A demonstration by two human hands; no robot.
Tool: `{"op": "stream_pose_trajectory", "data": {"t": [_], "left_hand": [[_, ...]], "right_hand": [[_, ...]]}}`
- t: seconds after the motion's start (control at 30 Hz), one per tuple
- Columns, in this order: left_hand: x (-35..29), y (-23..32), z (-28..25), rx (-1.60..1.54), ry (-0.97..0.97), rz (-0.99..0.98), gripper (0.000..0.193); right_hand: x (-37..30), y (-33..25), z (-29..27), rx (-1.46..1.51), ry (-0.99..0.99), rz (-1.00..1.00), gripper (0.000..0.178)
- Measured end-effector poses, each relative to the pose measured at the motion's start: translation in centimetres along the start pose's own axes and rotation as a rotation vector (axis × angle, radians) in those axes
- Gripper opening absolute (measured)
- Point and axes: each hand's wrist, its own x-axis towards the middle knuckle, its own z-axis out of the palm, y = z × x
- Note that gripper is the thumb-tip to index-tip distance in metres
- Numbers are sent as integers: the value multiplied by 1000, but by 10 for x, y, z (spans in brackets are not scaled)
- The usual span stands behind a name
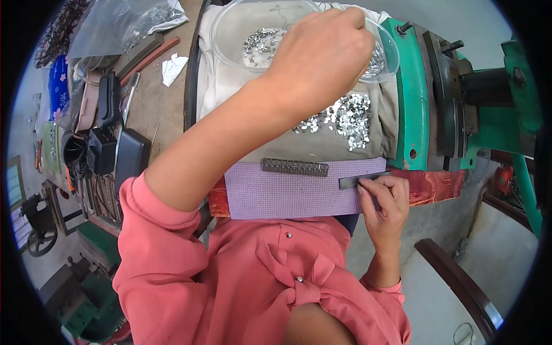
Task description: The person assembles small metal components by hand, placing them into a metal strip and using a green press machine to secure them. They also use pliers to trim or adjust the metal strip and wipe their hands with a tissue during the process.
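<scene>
My left hand (pixel 328 54) reaches up and across, over a round clear plastic tub (pixel 221 49) with small shiny metal pieces in it. Its fingers are curled and turned away, so anything between them is hidden. Lower right, my right hand (pixel 388 201) pinches a short, flat dark metal bar (pixel 348 183) against a purple woven mat (pixel 276 195). A dark slotted metal strip (pixel 295 167) lies along the mat's far edge, left of that bar. Beyond the mat, loose shiny metal bits (pixel 352 118) are spread on a grey-brown cloth (pixel 330 148).
A green machine (pixel 413 103) with dark metal parts and bolts borders the cloth on the right. Another clear tub (pixel 392 49) holds more metal bits. On the left, a wooden table (pixel 167 103) carries a toothbrush (pixel 131 86), black cases and a plastic bag (pixel 123 26).
</scene>
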Motion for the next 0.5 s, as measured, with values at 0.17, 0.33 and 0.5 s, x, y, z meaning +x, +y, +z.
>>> {"op": "stream_pose_trajectory", "data": {"t": [0.17,0.33,0.5], "left_hand": [[-19,-1,0,50,13,62,9],[-84,14,-41,-138,-53,-190,11],[-154,32,-60,-292,-71,-611,18]], "right_hand": [[-2,4,2,-50,27,29,25],[8,-9,4,123,13,-53,22],[35,-30,16,195,-105,-187,21]]}}
